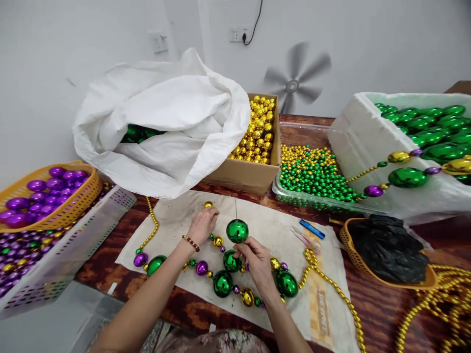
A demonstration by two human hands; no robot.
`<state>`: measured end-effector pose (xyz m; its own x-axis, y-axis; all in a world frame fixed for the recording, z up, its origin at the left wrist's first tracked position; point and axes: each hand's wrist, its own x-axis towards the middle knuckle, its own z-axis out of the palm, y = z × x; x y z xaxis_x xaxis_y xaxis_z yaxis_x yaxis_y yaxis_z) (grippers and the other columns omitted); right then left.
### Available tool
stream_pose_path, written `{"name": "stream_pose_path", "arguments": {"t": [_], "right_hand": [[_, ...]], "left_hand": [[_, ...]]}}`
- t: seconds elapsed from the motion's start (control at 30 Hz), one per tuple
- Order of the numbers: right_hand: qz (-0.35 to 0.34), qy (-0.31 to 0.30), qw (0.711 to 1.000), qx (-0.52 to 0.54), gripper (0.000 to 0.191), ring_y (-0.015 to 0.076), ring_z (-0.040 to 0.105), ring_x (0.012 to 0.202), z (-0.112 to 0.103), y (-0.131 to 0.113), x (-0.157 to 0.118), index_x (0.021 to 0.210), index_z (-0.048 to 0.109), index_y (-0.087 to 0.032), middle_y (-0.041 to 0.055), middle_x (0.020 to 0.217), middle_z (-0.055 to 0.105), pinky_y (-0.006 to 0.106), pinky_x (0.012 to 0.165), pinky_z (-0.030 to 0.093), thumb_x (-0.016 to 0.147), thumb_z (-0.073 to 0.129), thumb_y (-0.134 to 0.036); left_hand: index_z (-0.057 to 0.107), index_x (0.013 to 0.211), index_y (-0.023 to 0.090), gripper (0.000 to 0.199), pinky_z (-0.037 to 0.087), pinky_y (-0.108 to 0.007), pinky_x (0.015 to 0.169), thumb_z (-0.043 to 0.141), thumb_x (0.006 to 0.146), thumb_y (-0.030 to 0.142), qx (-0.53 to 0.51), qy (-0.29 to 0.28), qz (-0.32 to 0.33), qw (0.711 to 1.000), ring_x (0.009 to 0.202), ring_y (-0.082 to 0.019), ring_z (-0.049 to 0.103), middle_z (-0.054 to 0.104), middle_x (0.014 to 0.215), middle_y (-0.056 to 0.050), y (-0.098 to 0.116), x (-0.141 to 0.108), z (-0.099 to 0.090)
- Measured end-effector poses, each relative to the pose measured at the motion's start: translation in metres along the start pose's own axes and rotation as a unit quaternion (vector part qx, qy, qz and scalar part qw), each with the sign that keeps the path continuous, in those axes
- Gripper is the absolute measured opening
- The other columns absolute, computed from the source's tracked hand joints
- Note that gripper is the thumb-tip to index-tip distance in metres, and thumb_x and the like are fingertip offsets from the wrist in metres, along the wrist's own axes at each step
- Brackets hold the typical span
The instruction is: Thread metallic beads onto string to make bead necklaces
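My right hand [256, 257] pinches the lower end of a thin needle or wire, with a large green ball [237, 231] threaded on it; the needle's tip stands up above the ball. My left hand [203, 225] is closed near a small gold bead [208, 205]; what its fingers hold is too small to make out. Below both hands a string of green, purple and gold balls [222, 283] lies on a pale cloth [176, 215]. Its gold bead chain [346, 294] runs off to the right.
Scissors [300, 236] and a blue tool [312, 229] lie on the cloth. Around it stand a purple-ball basket [96, 189], a white sack [158, 162], a gold-ball carton [243, 174], a clear bead tray [316, 198], a foam box [362, 127] and a basket with a black bag [386, 250].
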<state>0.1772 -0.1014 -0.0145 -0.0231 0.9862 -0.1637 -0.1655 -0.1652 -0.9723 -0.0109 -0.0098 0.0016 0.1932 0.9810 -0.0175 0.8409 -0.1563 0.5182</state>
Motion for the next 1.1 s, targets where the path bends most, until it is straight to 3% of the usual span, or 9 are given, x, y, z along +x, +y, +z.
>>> {"name": "stream_pose_path", "arguments": {"t": [0.2,0.43,0.57,0.63,0.67,0.77,0.83,0.93,1.1], "right_hand": [[0.017,0.012,1.0,-0.022,0.025,0.0123,0.05,0.05,0.002,0.002,0.0,0.075,0.068,-0.018,0.0003,0.061,0.066,0.023,0.047,0.034,0.084,0.062,-0.041],[0.001,-0.004,0.999,-0.044,0.026,0.0123,0.052,0.051,0.003,0.004,0.004,0.075,0.064,-0.019,-0.0003,0.064,0.063,0.023,0.048,0.035,0.084,0.058,-0.043],[-0.003,-0.016,0.997,-0.076,0.028,0.0131,0.053,0.052,0.001,0.004,0.006,0.077,0.063,-0.019,-0.0005,0.063,0.06,0.024,0.049,0.037,0.087,0.056,-0.043],[-0.014,-0.025,0.995,-0.094,0.028,0.0143,0.056,0.055,0.0,0.004,0.006,0.076,0.063,-0.018,0.0002,0.064,0.06,0.024,0.052,0.039,0.087,0.056,-0.043],[-0.021,-0.029,0.994,-0.102,0.028,0.0149,0.057,0.056,0.0,0.004,0.007,0.076,0.063,-0.018,0.0004,0.065,0.06,0.024,0.053,0.04,0.087,0.056,-0.043],[-0.034,-0.04,0.991,-0.125,0.028,0.0159,0.059,0.059,-0.001,0.003,0.008,0.076,0.062,-0.018,0.0002,0.064,0.059,0.025,0.055,0.041,0.088,0.054,-0.042],[-0.041,-0.051,0.987,-0.145,0.028,0.0161,0.059,0.058,-0.001,0.002,0.009,0.075,0.062,-0.018,-0.0001,0.063,0.058,0.025,0.055,0.041,0.089,0.053,-0.041],[-0.051,-0.068,0.982,-0.168,0.028,0.0162,0.059,0.058,0.0,0.0,0.009,0.076,0.062,-0.018,-0.0003,0.062,0.057,0.025,0.055,0.041,0.09,0.051,-0.04],[-0.05,-0.086,0.977,-0.188,0.028,0.016,0.061,0.06,0.001,-0.003,0.006,0.076,0.06,-0.018,-0.0002,0.064,0.057,0.024,0.056,0.042,0.091,0.049,-0.039]], "left_hand": [[0.065,0.092,0.017,0.02,0.046,-0.036,0.086,0.047,0.087,0.011,0.108,-0.03,-0.011,0.994,0.097,-0.026,0.06,0.063,0.104,-0.012,-0.012,-0.009,0.003],[0.06,0.071,0.019,0.015,0.043,-0.039,0.085,0.055,0.075,0.004,-0.122,0.017,-0.052,0.991,0.086,-0.024,0.058,0.06,0.084,-0.007,-0.027,-0.007,0.009],[0.064,0.086,0.018,0.008,0.048,-0.035,0.078,0.056,0.084,0.02,-0.194,0.035,-0.076,0.977,0.082,-0.021,0.064,0.066,0.088,-0.007,-0.028,-0.002,0.001],[0.064,0.095,0.018,0.017,0.05,-0.032,0.073,0.055,0.089,0.031,-0.314,0.034,-0.101,0.944,0.081,-0.02,0.067,0.069,0.091,-0.007,-0.024,-0.003,-0.006],[0.064,0.097,0.018,0.02,0.051,-0.031,0.073,0.058,0.088,0.035,-0.402,0.029,-0.114,0.908,0.082,-0.019,0.069,0.07,0.093,-0.007,-0.022,-0.004,-0.01],[0.066,0.095,0.017,0.023,0.052,-0.029,0.079,0.073,0.08,0.033,-0.646,0.016,-0.138,0.75,0.087,-0.018,0.07,0.072,0.096,-0.006,-0.012,-0.009,-0.022],[0.069,0.096,0.016,0.024,0.053,-0.029,0.081,0.078,0.076,0.027,-0.712,0.016,-0.135,0.689,0.087,-0.017,0.07,0.073,0.094,-0.005,-0.008,-0.011,-0.027],[0.071,0.101,0.015,0.027,0.055,-0.029,0.081,0.079,0.077,0.022,-0.75,0.027,-0.126,0.648,0.085,-0.015,0.069,0.073,0.091,-0.004,-0.005,-0.013,-0.032],[0.071,0.104,0.015,0.026,0.056,-0.031,0.083,0.077,0.078,0.018,-0.767,0.03,-0.117,0.63,0.086,-0.016,0.07,0.074,0.089,-0.004,-0.006,-0.012,-0.034]]}}
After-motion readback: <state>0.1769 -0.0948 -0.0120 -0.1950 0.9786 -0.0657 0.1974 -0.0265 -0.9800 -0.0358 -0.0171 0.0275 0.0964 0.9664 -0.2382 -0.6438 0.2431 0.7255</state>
